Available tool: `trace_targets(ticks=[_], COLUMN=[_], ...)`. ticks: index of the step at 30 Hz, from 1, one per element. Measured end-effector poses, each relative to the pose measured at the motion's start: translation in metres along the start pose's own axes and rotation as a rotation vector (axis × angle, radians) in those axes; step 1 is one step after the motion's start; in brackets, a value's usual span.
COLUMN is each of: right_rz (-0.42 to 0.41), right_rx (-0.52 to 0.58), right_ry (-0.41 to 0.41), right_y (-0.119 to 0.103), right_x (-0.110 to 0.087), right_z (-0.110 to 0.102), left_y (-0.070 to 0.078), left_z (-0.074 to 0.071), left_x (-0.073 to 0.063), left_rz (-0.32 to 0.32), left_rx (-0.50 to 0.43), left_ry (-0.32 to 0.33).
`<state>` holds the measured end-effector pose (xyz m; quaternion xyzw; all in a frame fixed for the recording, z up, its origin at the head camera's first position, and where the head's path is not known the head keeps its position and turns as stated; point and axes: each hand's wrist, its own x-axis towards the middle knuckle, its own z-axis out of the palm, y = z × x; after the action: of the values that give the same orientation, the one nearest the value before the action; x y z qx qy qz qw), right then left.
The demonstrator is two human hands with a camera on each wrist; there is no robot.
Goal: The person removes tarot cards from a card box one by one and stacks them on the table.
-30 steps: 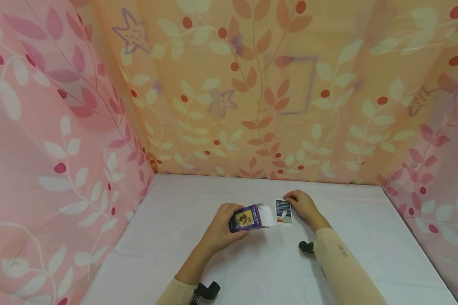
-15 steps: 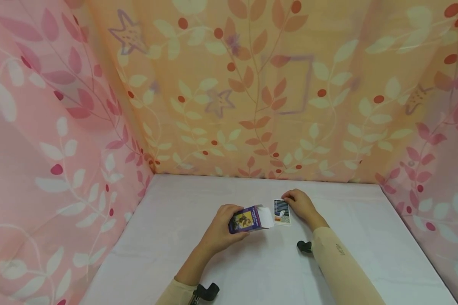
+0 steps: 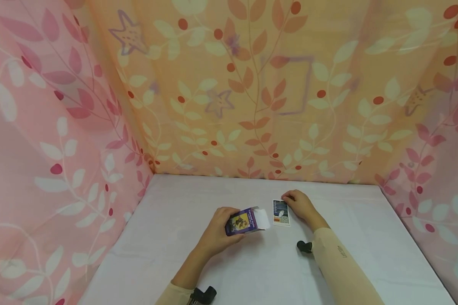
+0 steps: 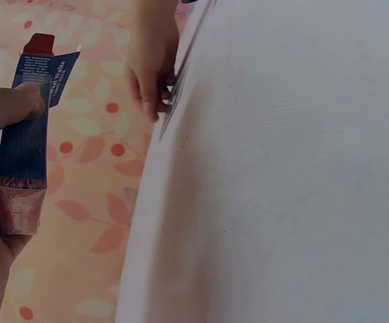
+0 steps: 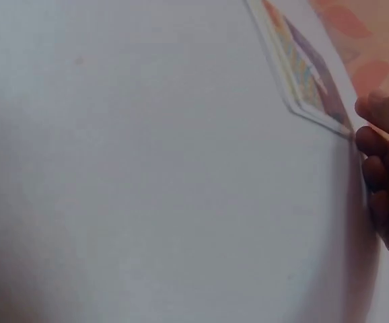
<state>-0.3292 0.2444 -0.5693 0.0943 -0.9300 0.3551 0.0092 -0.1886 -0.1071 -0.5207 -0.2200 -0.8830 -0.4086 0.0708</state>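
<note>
My left hand (image 3: 216, 231) grips a purple card box (image 3: 239, 222) with a yellow picture, held above the white table. Its white end flap (image 3: 262, 219) stands out towards the right. In the left wrist view the thumb presses on the narrow dark-blue side of the box (image 4: 23, 151). A printed playing-type card (image 3: 280, 212) with a white border lies on the table, right of the box; I cannot tell if it is one card or a thin stack. My right hand (image 3: 302, 206) pinches its far right corner, the fingertips curled at the edge.
The white-covered table (image 3: 168, 237) spreads around both hands. Patterned cloth walls (image 3: 198, 140) stand at its back and both sides. Black wrist mounts (image 3: 304, 246) stick out from the beige sleeves.
My left hand and the box have shifted slightly down and left, a little away from the card. The right hand and card hold their place as the head view drifts slightly.
</note>
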Motion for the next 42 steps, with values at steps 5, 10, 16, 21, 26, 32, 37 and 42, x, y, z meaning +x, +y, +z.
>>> trace_targets(ticks=[5, 10, 16, 21, 26, 32, 37, 42], right_rz=[0.019, 0.052, 0.017, -0.044, -0.068, -0.059, -0.100, -0.135], right_rx=[0.051, 0.116, 0.110, 0.122, 0.169, 0.229, 0.272, 0.302], right_ry=[0.050, 0.103, 0.173, 0.230, 0.247, 0.249, 0.255, 0.261], right_y=[-0.005, -0.014, -0.033, -0.050, -0.071, -0.091, -0.105, -0.113], right_x=[-0.002, -0.013, -0.029, -0.043, -0.064, -0.082, -0.096, -0.107], right_z=[-0.005, -0.009, -0.013, -0.016, -0.018, -0.018, -0.013, -0.007], left_y=[-0.002, -0.004, -0.007, -0.011, -0.013, -0.014, -0.015, -0.016], left_z=[0.001, 0.004, 0.006, 0.008, 0.011, 0.012, 0.012, 0.013], left_x=[-0.002, -0.007, -0.009, -0.009, -0.012, -0.013, -0.015, -0.017], left_rz=[0.008, -0.008, -0.015, -0.008, -0.018, -0.015, -0.016, -0.002], left_rx=[-0.004, -0.009, -0.022, -0.029, -0.034, -0.036, -0.037, -0.030], left_ry=[0.004, 0.002, 0.019, 0.035, 0.030, 0.045, 0.058, 0.072])
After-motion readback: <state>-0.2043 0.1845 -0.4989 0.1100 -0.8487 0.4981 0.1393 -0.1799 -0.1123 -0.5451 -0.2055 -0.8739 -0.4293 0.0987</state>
